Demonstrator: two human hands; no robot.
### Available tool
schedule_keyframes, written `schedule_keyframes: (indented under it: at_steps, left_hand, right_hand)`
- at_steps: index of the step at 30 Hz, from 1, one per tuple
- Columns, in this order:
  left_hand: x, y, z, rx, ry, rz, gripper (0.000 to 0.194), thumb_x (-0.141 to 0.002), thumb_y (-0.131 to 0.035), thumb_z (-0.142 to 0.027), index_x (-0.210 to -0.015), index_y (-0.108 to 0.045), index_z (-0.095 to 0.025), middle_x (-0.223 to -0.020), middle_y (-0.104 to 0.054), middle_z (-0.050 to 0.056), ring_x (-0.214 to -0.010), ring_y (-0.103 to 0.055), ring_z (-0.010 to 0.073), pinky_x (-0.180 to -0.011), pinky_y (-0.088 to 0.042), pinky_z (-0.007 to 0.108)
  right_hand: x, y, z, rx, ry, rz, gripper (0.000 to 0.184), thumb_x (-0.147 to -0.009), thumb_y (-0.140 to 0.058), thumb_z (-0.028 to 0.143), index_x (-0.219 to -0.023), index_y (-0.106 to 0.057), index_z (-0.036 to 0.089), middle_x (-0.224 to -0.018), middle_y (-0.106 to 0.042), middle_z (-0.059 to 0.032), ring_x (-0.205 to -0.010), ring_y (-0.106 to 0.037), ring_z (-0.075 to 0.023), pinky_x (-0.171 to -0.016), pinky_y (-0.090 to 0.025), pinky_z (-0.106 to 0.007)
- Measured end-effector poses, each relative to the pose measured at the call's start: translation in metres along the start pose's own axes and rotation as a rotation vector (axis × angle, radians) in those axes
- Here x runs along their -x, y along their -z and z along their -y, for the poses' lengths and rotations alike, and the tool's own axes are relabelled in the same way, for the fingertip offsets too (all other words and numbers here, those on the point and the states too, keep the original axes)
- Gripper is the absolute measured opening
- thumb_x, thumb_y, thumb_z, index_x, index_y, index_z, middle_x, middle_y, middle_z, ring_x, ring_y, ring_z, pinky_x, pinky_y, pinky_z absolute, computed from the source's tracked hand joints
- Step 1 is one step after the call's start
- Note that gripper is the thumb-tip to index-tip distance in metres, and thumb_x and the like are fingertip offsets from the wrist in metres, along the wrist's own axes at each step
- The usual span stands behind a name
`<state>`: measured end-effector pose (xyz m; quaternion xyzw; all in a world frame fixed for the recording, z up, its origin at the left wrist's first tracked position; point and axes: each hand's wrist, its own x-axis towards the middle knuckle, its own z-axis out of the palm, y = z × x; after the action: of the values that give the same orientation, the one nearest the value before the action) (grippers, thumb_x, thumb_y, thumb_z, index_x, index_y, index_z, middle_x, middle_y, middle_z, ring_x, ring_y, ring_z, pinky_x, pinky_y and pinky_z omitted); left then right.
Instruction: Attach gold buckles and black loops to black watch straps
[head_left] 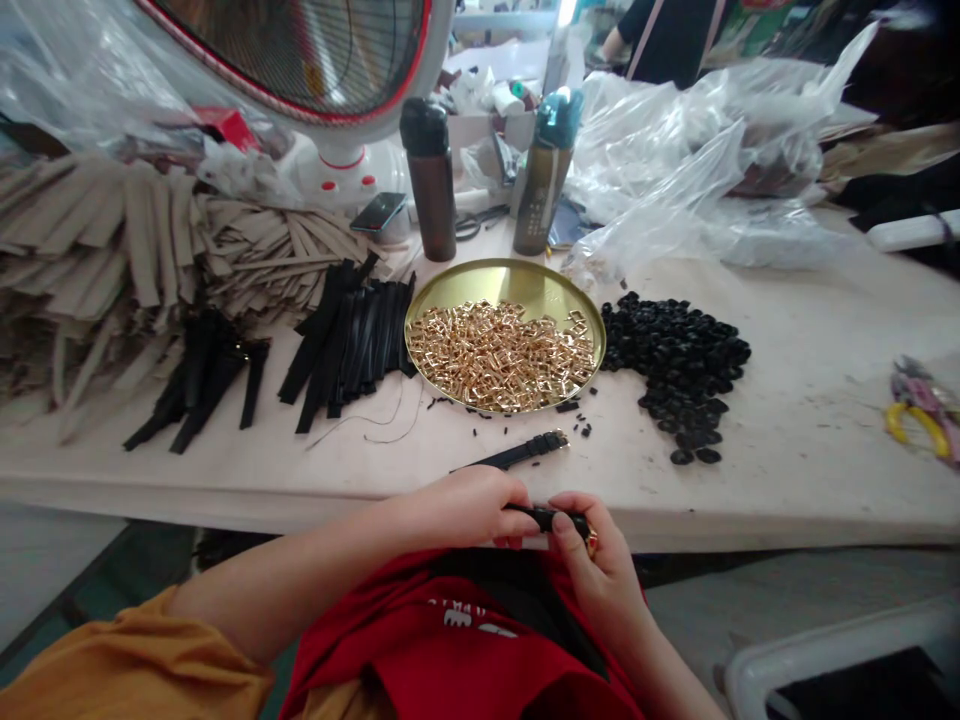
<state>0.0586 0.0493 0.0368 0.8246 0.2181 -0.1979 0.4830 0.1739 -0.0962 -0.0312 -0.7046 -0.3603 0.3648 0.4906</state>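
My left hand and my right hand are closed round the two ends of a short black strap at the table's near edge, above my lap. A gold buckle shows at the right hand's fingertips. Another black strap with a gold buckle lies on the table just beyond my hands. Behind it stands a round gold tray holding a heap of gold buckles. To its right lies a pile of small black loops.
Bundles of black straps and a big stack of tan strips fill the left. Two bottles, a fan, a phone and clear plastic bags stand behind. Pliers lie far right. Another person sits at the back.
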Motion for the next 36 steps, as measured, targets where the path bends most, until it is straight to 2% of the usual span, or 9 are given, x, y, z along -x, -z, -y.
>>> schedule_keyframes:
  at_steps: [2,5,9,13,19,25,30,33,36]
  left_hand:
    - [-0.002,-0.003,0.001,0.103,-0.007,0.024,0.022,-0.078,-0.044,-0.027,-0.07,-0.06,-0.015,-0.064,-0.062,-0.001,-0.057,-0.055,0.0091,-0.05,-0.037,0.015]
    - [-0.007,-0.011,0.0,0.121,-0.015,0.01,0.022,-0.078,-0.044,-0.028,-0.069,-0.059,-0.016,-0.062,-0.062,-0.002,-0.056,-0.055,0.0086,-0.05,-0.037,0.015]
    - [-0.013,-0.018,-0.004,0.065,0.002,-0.021,0.023,-0.077,-0.044,-0.028,-0.064,-0.059,-0.017,-0.06,-0.063,-0.001,-0.053,-0.054,0.0088,-0.048,-0.036,0.016]
    - [-0.015,-0.018,-0.003,0.076,0.029,0.014,0.022,-0.077,-0.045,-0.029,-0.066,-0.059,-0.016,-0.06,-0.062,-0.002,-0.049,-0.053,0.0081,-0.045,-0.034,0.015]
    - [-0.014,-0.016,0.008,0.196,0.018,0.119,0.022,-0.076,-0.043,-0.029,-0.067,-0.058,-0.016,-0.062,-0.061,-0.002,-0.048,-0.048,0.0076,-0.046,-0.035,0.016]
    - [-0.012,-0.021,0.006,0.104,0.08,0.026,0.026,-0.075,-0.044,-0.035,-0.059,-0.054,-0.017,-0.047,-0.05,-0.005,-0.044,-0.046,0.0085,-0.043,-0.03,0.018]
    - [-0.006,-0.022,0.007,0.051,-0.017,0.026,0.025,-0.077,-0.042,-0.027,-0.059,-0.056,-0.016,-0.05,-0.053,-0.003,-0.047,-0.046,0.0089,-0.046,-0.032,0.018]
    - [-0.002,-0.019,0.009,0.066,-0.04,0.037,0.023,-0.077,-0.042,-0.025,-0.071,-0.062,-0.016,-0.057,-0.056,-0.003,-0.049,-0.046,0.0091,-0.045,-0.031,0.018]
    - [0.0,-0.019,0.008,0.072,-0.037,0.022,0.025,-0.076,-0.044,-0.029,-0.08,-0.065,-0.016,-0.06,-0.056,-0.003,-0.051,-0.046,0.0096,-0.045,-0.029,0.019]
  right_hand:
    - [0.0,0.001,0.0,0.015,0.025,0.024,0.019,-0.081,-0.048,0.037,-0.09,-0.052,0.021,-0.072,-0.059,-0.0019,-0.064,-0.053,-0.0154,-0.058,-0.042,-0.025]
    - [0.0,0.005,-0.002,0.0,0.053,0.064,0.017,-0.08,-0.049,0.034,-0.09,-0.053,0.021,-0.079,-0.061,-0.0035,-0.073,-0.056,-0.0175,-0.065,-0.044,-0.027]
    - [0.0,0.009,-0.008,-0.028,0.067,0.069,0.014,-0.081,-0.049,0.032,-0.088,-0.054,0.021,-0.078,-0.062,-0.0038,-0.073,-0.057,-0.0182,-0.066,-0.045,-0.028]
    - [0.001,0.011,-0.01,-0.038,0.068,0.082,0.015,-0.081,-0.049,0.031,-0.091,-0.054,0.022,-0.079,-0.062,-0.0036,-0.072,-0.058,-0.0179,-0.066,-0.046,-0.028]
    - [0.002,0.005,-0.009,0.093,0.123,-0.034,0.015,-0.078,-0.052,0.028,-0.091,-0.056,0.023,-0.08,-0.063,-0.0042,-0.073,-0.058,-0.0194,-0.066,-0.046,-0.03]
    - [0.005,0.002,-0.01,0.199,0.131,-0.046,0.016,-0.08,-0.049,0.028,-0.094,-0.054,0.023,-0.081,-0.064,-0.0045,-0.071,-0.059,-0.0183,-0.062,-0.046,-0.028]
    - [0.004,0.001,-0.003,0.102,0.059,-0.024,0.018,-0.078,-0.053,0.033,-0.093,-0.055,0.022,-0.083,-0.063,-0.0049,-0.075,-0.058,-0.019,-0.066,-0.046,-0.029]
    - [0.004,0.0,0.0,-0.058,-0.073,0.019,0.024,-0.077,-0.054,0.039,-0.093,-0.054,0.022,-0.069,-0.059,-0.0009,-0.059,-0.054,-0.0146,-0.054,-0.043,-0.025]
    - [0.006,-0.001,0.003,-0.2,-0.188,0.058,0.028,-0.075,-0.055,0.043,-0.093,-0.052,0.021,-0.054,-0.048,0.0046,-0.047,-0.043,-0.0105,-0.044,-0.036,-0.021]
